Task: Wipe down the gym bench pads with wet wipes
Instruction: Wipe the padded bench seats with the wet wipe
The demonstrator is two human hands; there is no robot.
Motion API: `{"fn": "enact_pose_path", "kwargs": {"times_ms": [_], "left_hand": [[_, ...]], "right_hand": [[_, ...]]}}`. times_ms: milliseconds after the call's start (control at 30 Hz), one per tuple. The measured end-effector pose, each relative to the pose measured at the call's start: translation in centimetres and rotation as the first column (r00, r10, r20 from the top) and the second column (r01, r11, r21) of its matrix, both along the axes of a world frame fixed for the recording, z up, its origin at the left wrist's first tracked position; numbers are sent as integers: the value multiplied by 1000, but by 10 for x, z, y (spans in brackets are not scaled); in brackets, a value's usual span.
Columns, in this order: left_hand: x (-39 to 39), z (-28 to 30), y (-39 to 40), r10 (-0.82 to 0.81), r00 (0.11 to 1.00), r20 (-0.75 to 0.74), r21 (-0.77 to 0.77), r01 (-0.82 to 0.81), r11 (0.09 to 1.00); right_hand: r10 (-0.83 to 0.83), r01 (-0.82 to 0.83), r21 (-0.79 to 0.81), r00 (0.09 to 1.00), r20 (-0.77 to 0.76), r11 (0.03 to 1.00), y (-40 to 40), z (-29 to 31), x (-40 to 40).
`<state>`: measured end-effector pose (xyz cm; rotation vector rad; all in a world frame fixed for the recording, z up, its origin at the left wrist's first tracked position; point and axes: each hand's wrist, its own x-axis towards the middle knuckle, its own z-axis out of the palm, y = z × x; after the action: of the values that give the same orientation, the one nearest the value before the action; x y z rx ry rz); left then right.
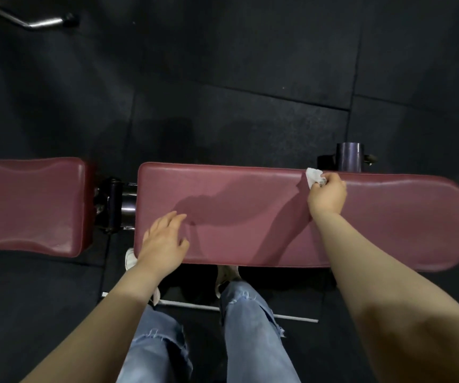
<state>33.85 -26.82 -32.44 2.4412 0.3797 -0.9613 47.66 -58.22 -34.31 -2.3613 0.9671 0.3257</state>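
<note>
A long maroon bench pad (pixel 388 225) lies across the view in front of me. A shorter maroon pad (pixel 26 205) sits to its left, joined by a black hinge (pixel 115 205). My right hand (pixel 327 195) grips a crumpled white wet wipe (pixel 313 176) and holds it against the long pad near its far edge. My left hand (pixel 163 243) rests on the long pad's near left corner with the fingers spread and relaxed.
Black rubber floor tiles surround the bench. A dark cylindrical post (pixel 350 157) stands just behind the long pad by the wipe. A chrome bar (pixel 33 22) lies at the far left. A white strip (pixel 239 310) of the bench frame crosses the floor by my legs.
</note>
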Motion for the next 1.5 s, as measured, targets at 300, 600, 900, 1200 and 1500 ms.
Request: {"fn": "enact_pose_path", "kwargs": {"times_ms": [300, 600, 900, 1200, 1500], "left_hand": [[5, -16, 31, 12, 1000, 17, -68, -11, 998], [-2, -37, 100, 102, 995, 14, -138, -99, 985], [-15, -47, 129, 92, 993, -80, -100, -100, 990], [-15, -47, 125, 17, 988, -151, -123, -36, 992], [-14, -47, 128, 7, 986, -170, -140, -31, 990]], "right_hand": [[-102, 103, -9, 994, 49, 995, 85, -29, 6], [58, -53, -40, 989, 133, 998, 226, -42, -4], [968, -960, 226, 203, 145, 167, 315, -59, -23], [837, -844, 96, 536, 108, 528, 164, -41, -15], [-166, 173, -84, 982, 93, 981, 91, -32, -35]]}}
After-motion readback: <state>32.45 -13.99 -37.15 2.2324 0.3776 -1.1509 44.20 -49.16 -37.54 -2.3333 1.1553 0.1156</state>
